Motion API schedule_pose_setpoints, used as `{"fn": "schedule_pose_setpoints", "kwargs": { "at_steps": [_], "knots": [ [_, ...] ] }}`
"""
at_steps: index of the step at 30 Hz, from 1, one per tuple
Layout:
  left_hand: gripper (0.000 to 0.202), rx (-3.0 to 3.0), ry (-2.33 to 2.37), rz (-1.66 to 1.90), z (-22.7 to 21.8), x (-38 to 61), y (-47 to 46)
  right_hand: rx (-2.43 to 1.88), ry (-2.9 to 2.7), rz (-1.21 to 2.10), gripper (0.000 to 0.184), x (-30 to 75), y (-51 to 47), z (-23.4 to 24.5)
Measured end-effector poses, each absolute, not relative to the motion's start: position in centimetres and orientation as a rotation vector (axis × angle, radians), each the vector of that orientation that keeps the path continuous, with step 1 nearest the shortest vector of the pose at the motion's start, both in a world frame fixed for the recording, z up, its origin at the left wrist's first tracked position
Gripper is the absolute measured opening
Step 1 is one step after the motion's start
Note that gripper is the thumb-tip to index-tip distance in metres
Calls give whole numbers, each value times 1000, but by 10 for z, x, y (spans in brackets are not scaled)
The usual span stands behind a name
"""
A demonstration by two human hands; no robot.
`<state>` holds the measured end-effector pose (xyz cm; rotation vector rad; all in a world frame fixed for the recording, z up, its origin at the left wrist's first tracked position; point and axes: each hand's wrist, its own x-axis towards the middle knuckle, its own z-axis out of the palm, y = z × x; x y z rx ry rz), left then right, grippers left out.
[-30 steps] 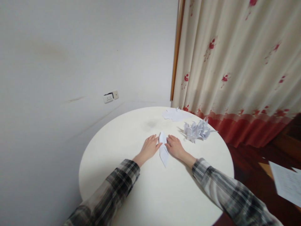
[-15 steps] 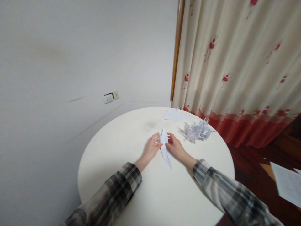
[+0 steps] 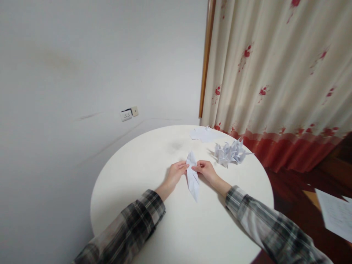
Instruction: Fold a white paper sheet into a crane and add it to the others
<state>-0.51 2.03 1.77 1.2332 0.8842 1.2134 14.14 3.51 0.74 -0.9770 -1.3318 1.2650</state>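
Note:
A long, narrow piece of folded white paper (image 3: 193, 179) is held over the round table, its pointed ends facing away from me and toward me. My left hand (image 3: 176, 172) pinches its left edge, thumb on top and fingers behind. On the right edge, my right hand (image 3: 206, 170) grips it the same way, its thumb lying on the paper. Both hands are closed on the paper at about its middle. Creases show along the lower half. Some fingertips are hidden beneath the paper.
To the right of my hands stands a cluster of several folded paper figures (image 3: 231, 152) with pointed tips. White paper sheets (image 3: 203, 135) lie near the far edge of the round white table (image 3: 132, 165). A wall socket (image 3: 126, 115) and a curtain (image 3: 264, 66) are beyond.
The paper has turned slightly, its near tip moving left and toward me, and it looks wider. My left fingers, spread before, have drawn in against it. My right fingers have also closed more.

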Motion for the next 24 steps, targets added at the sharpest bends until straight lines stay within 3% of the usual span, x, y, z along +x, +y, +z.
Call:
{"fn": "schedule_pose_setpoints", "kwargs": {
  "at_steps": [15,24],
  "knots": [
    [29,1170,977,1251,22,-7,17,-905,-1294,1306,27,141,33,10],
    [58,1351,932,1200,17,-1,21,-988,-1255,1098,29,146,39,12]
  ]
}}
